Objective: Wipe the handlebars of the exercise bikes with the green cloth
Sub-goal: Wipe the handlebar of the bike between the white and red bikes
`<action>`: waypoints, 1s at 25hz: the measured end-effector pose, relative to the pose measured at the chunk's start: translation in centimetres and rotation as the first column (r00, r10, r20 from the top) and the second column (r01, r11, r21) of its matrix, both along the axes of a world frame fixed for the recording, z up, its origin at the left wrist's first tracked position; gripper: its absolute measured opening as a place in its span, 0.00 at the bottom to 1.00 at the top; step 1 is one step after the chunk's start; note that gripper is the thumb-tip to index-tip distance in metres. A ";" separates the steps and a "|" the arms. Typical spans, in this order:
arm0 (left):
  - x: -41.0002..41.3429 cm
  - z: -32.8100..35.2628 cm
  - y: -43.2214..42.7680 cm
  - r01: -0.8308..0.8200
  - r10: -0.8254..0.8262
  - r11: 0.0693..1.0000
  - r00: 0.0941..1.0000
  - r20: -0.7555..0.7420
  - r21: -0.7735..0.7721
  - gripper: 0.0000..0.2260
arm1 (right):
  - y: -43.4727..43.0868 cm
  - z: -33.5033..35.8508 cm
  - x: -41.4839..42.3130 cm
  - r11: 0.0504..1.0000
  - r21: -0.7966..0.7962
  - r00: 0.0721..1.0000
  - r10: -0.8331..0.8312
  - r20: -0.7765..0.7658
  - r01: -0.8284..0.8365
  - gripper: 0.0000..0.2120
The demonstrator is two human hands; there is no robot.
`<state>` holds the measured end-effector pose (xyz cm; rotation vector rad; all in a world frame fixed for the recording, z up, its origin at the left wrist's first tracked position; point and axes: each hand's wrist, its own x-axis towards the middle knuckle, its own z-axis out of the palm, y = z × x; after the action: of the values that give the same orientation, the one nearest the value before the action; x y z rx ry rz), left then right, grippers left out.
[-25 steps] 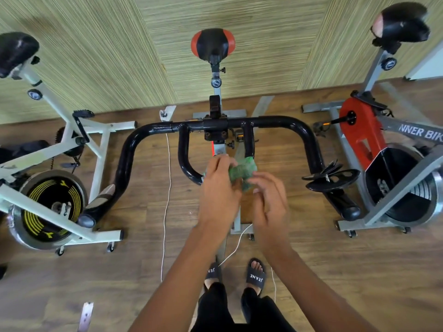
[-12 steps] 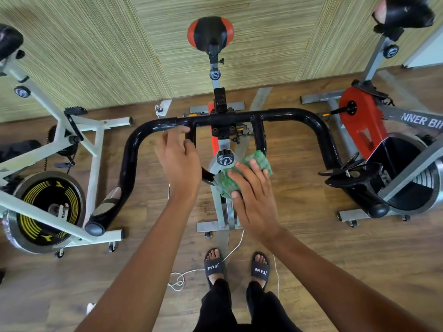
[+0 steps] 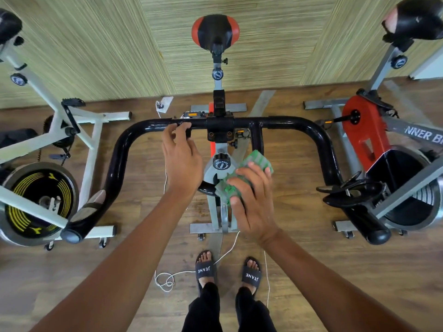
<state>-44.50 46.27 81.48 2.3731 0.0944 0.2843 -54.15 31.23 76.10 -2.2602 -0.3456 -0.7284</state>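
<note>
Green cloth (image 3: 260,160) under right hand (image 3: 256,204) fingers, gripped against handlebar (image 3: 287,123) inner loop; left hand (image 3: 183,161) grips top bar.

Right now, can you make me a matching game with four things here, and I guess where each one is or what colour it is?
Things:
1. green cloth
2. left hand
3. middle bike's seat
4. left bike's flywheel

Places and colours:
A. black with yellow stripes
B. on the black handlebar
C. red and black
D. held by the right hand

Pairs: 1-D, 2-B, 3-C, 4-A
</note>
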 end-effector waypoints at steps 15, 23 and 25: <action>-0.2 0.4 -0.6 -0.055 0.055 0.998 0.998 -0.006 0.016 0.16 | -4.7 1.5 6.7 0.947 0.278 0.982 0.180 -0.054 -0.159 0.17; -0.3 0.9 -0.9 -0.068 0.068 0.998 0.997 -0.035 0.018 0.16 | -3.9 1.4 4.9 0.944 0.304 0.976 0.172 -0.132 -0.125 0.16; -0.4 0.9 -0.8 -0.069 0.070 0.997 0.997 -0.040 0.025 0.16 | -4.2 1.8 5.9 0.937 0.327 0.966 0.191 -0.176 -0.125 0.15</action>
<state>-44.87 45.48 82.40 2.4028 0.1948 0.2711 -48.29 27.03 77.91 -1.9565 -0.2859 -0.4256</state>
